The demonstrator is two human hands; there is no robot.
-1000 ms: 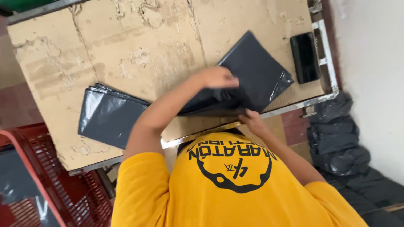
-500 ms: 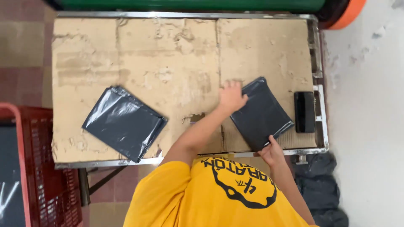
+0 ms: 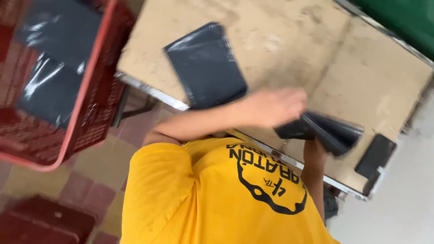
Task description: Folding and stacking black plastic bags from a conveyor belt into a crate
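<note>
Two hands grip one dark plastic bag (image 3: 332,132) above the table (image 3: 361,81) — left hand (image 3: 275,106) on top, right hand (image 3: 315,151) beneath — a bag stack (image 3: 205,65) nearby.

Packing workroom, likely a warehouse. Cardboard-covered metal worktop (image 3: 280,40), stacked dark plastic mailing bags (image 3: 205,63), red mesh crate (image 3: 97,90). Tiled floor (image 3: 90,180).

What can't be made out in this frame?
Head view only:
- Right hand: motion blur and the dark bag hide its fingers.
- Left hand: blurred, grip on the bag unclear.
- Red basket: cut off by the left edge; contents partly seen.
- Phone: face too dark to read.
</note>
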